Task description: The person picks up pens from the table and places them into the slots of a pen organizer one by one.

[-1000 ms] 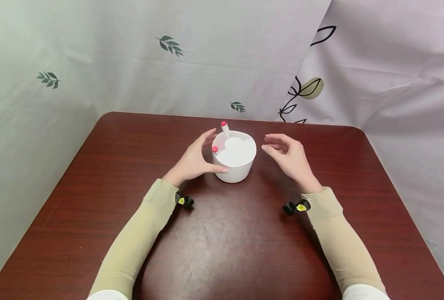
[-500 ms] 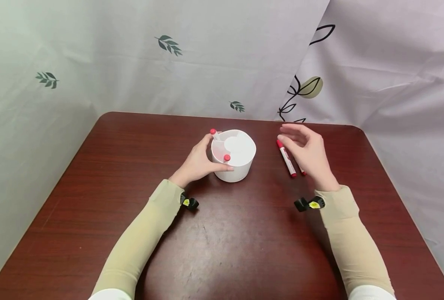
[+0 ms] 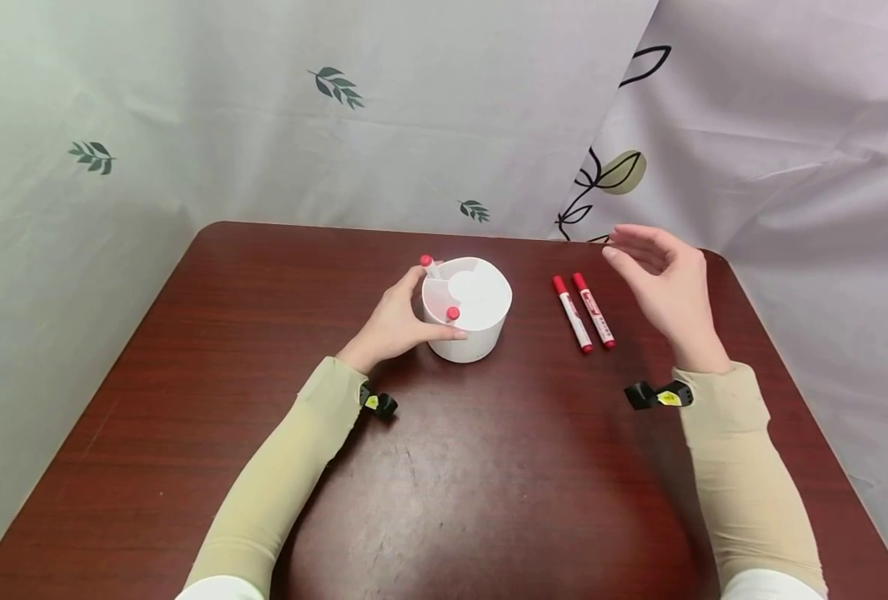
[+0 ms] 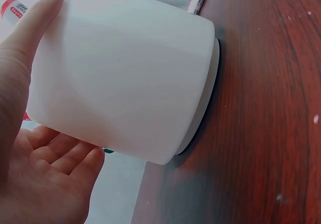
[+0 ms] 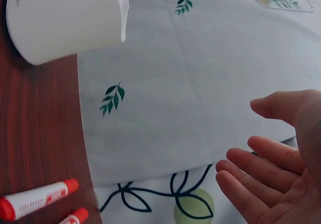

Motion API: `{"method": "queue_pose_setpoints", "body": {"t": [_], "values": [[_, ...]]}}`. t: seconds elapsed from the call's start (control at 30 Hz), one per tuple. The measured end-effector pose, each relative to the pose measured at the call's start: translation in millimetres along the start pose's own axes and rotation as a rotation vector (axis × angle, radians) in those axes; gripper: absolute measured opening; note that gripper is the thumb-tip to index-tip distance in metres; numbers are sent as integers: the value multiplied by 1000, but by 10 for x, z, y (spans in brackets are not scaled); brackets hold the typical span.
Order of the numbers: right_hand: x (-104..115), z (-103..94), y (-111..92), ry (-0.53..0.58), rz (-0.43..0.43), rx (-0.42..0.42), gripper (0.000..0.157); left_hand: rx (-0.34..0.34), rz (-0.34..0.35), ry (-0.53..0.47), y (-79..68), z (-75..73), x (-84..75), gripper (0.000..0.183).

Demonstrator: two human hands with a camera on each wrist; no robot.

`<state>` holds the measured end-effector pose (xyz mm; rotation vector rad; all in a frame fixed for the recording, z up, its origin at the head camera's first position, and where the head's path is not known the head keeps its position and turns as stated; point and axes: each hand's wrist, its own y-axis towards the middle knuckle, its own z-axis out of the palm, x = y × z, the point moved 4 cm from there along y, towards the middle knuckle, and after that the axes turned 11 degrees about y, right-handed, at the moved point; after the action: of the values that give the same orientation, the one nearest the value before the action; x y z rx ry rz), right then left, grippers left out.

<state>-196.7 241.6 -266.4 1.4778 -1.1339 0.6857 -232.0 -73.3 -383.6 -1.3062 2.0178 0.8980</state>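
Observation:
A round white pen holder (image 3: 468,343) with inner compartments stands on the table. Two red-capped markers lean in its left side: one cap (image 3: 426,261) at the back, the other cap (image 3: 453,313) at the front. My left hand (image 3: 391,327) grips the holder from the left, thumb along the front wall and fingers behind; the left wrist view shows the holder's plain wall (image 4: 125,73) close up. To the right, my right hand (image 3: 672,287) hovers above the table, fingers loosely bent and holding nothing. Nearest to it lie two red-and-white markers, the left one (image 3: 573,314) and right one (image 3: 594,310).
The dark red wooden table (image 3: 459,475) has rounded far corners. Behind it hangs a pale curtain (image 3: 413,125) with leaf prints, which also runs down both sides. A black camera (image 3: 642,395) sits on each wrist.
The pen holder has turned counterclockwise, its marker caps shifting left and forward, under my left hand. My right hand has moved right and away, uncovering the two markers on the table.

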Motion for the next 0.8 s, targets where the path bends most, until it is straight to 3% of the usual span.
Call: {"method": "queue_pose_setpoints", "body": {"t": [0.33,0.5,0.63,0.8], "values": [[-113,-110,15,-27,70,-9,35,28,1,-56,-110,-158,-352,88],[-241,-160,20,-85,102,-14,38,31,-5,-53,-64,-96,-210,91],[-515,-239,43,-118,131,-19,42,29,-17,-27,-11,-23,-42,94],[-829,-318,34,-167,176,-7,45,25,0,-44,0,-14,-23,94]]}}
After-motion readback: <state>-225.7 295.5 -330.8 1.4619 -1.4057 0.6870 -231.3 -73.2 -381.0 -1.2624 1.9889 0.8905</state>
